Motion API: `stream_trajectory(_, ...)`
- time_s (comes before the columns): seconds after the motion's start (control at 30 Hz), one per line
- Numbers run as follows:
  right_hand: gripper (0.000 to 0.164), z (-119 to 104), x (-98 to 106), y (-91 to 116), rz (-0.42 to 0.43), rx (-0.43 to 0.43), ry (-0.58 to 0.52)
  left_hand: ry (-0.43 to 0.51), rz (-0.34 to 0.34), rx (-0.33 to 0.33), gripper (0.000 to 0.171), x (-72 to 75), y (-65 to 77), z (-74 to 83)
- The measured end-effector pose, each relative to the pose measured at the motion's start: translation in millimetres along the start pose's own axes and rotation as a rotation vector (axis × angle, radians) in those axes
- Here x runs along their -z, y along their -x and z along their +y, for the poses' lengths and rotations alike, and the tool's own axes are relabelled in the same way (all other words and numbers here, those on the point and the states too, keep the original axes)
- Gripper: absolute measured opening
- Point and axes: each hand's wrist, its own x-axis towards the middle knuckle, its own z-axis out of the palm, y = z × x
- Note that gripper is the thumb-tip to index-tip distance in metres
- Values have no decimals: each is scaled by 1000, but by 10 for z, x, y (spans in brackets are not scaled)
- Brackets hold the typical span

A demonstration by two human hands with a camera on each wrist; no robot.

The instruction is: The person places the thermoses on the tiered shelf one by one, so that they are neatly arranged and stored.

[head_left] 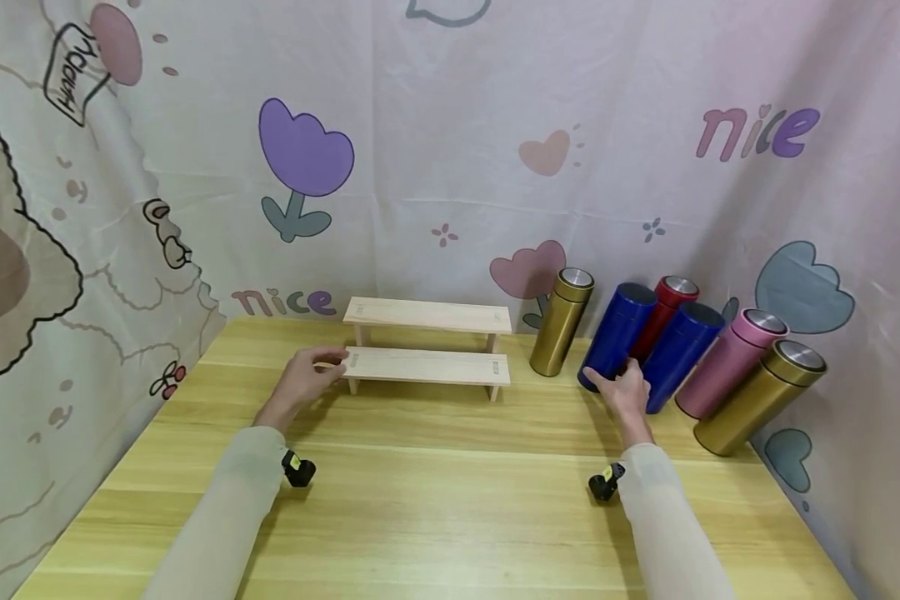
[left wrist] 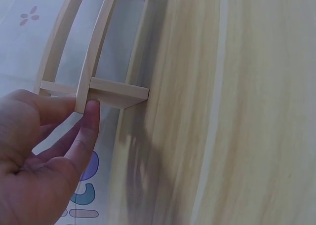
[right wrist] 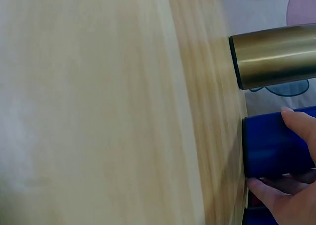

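A: Head view first. The 2-step rack [head_left: 426, 348] stands bare at the back of the table [head_left: 450, 500], and I count 7 flasks bunched at the right by the curtain [head_left: 435, 125]. None sits on a step, so by my read the shelving has barely begun.

B: And the hands?

A: The left hand [head_left: 307, 377] reaches forward, arm out straight, fingertips on the left end of the lower step. The right hand [head_left: 624, 390] wraps the foot of the nearest blue flask [head_left: 617, 335], which leans back with the others, just right of a gold flask [head_left: 562, 322].

B: Left wrist view?

A: The left hand [left wrist: 44, 156] pinches the rack's [left wrist: 94, 52] end between thumb and fingers [left wrist: 89, 129], curled on the board's edge. It looks like a steadying hold, I'd judge.

B: Right wrist view?

A: The right hand [right wrist: 289, 175] clasps the blue flask [right wrist: 269, 146], thumb on one side and fingers under the other. Its base is at the table's [right wrist: 98, 111] surface, not lifted as far as I can tell. The gold flask [right wrist: 271, 59] sits just beside, apart from it.
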Motion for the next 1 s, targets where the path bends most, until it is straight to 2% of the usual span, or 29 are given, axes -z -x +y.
stream_trajectory(0.33, 95, 2, 15, 12, 28, -6, -14, 30, 1, 36, 39, 2, 4, -6)
stream_trajectory(0.63, 95, -74, 58, 30, 37, 34, 1, 47, -3, 36, 39, 7, -8, -13)
stream_trajectory(1.0, 86, -166, 132, 75, 29, 65, 35, 31, -7, 19, 38, 0, 16, -5)
